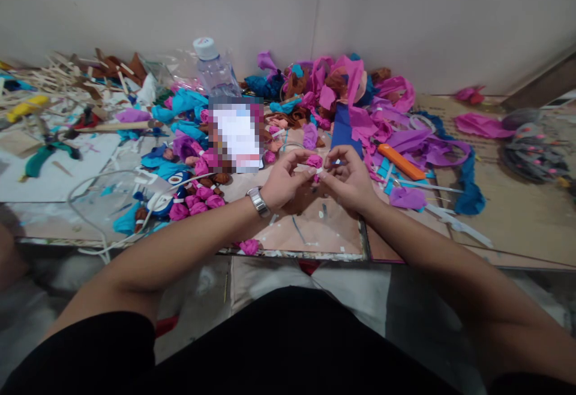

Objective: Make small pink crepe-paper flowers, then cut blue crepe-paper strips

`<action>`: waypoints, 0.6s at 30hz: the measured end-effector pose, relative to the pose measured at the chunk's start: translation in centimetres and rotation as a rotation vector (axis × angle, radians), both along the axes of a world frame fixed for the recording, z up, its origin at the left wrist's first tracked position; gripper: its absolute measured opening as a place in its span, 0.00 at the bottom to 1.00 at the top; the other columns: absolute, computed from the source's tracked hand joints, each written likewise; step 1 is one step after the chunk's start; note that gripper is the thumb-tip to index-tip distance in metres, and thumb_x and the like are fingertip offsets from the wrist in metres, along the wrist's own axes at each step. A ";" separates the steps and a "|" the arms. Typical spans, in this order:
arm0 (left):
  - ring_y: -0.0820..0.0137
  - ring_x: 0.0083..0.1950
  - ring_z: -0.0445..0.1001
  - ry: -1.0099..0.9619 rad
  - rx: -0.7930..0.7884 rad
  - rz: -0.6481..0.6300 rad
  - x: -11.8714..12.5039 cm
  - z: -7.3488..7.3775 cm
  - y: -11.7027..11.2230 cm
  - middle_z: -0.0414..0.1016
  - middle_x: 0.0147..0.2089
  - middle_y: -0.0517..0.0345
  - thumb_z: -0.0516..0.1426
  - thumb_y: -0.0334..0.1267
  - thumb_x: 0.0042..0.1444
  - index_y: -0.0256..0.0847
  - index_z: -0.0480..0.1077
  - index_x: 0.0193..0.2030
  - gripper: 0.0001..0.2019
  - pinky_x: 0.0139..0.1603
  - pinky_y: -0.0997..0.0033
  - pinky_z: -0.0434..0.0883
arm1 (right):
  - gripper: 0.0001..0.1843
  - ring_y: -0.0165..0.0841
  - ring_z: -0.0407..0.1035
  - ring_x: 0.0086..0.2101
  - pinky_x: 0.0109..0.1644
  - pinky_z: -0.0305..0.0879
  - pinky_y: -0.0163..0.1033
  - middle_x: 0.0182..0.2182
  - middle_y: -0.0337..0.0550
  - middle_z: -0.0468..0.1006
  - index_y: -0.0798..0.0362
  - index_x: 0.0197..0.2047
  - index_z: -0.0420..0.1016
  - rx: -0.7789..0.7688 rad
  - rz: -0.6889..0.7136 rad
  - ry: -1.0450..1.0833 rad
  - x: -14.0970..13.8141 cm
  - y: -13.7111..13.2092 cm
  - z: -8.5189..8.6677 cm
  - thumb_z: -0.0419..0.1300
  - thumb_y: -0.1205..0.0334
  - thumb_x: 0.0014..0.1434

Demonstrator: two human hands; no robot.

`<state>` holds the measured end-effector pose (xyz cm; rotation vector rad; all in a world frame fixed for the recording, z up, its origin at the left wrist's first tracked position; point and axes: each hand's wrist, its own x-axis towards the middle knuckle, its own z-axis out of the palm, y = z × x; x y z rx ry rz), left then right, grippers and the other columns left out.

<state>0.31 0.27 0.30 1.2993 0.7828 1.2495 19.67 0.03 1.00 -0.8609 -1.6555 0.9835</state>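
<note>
Left hand point(283, 184), right hand point(353, 182): two; wristwatch point(258, 202): one; bottle point(218, 75): one; orange cutter point(400, 161): one; paper pieces point(355, 80): countless

pink paper bud point(314, 161): bunching roundly, standing upright between left hand point(287, 181) and right hand point(351, 179)
white strip point(319, 170): crossing its neck

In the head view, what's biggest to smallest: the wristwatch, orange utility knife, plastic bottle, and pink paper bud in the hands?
1. Plastic bottle
2. Orange utility knife
3. Wristwatch and pink paper bud: too alike to rank
</note>
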 end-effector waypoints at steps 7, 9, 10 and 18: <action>0.72 0.42 0.79 -0.075 -0.050 0.001 0.1 0.0 0.0 0.79 0.49 0.54 0.73 0.51 0.55 0.42 0.74 0.52 0.24 0.41 0.74 0.80 | 0.08 0.32 0.68 0.31 0.32 0.65 0.40 0.36 0.42 0.75 0.48 0.40 0.77 0.372 -0.072 -0.273 0.5 -0.4 2.0 0.72 0.60 0.61; 0.72 0.43 0.79 -0.064 -0.037 0.008 0.1 0.1 0.0 0.79 0.49 0.54 0.73 0.51 0.54 0.42 0.74 0.52 0.25 0.40 0.74 0.80 | 0.05 0.33 0.68 0.30 0.31 0.64 0.40 0.36 0.42 0.76 0.48 0.39 0.78 0.395 -0.071 -0.286 0.5 -0.4 2.2 0.71 0.61 0.62; 0.72 0.42 0.79 -0.057 -0.037 0.007 0.1 0.1 0.0 0.79 0.50 0.54 0.73 0.51 0.54 0.42 0.73 0.52 0.25 0.40 0.73 0.80 | 0.05 0.32 0.68 0.30 0.30 0.64 0.40 0.35 0.42 0.76 0.48 0.38 0.79 0.394 -0.074 -0.284 0.5 -0.4 2.1 0.71 0.62 0.62; 0.70 0.48 0.78 0.000 0.034 0.040 0.0 0.0 0.0 0.79 0.51 0.54 0.72 0.53 0.56 0.43 0.74 0.51 0.24 0.47 0.71 0.80 | 0.02 0.33 0.69 0.30 0.32 0.64 0.41 0.34 0.42 0.78 0.48 0.38 0.80 0.409 -0.108 -0.309 0.3 -0.3 1.6 0.69 0.64 0.63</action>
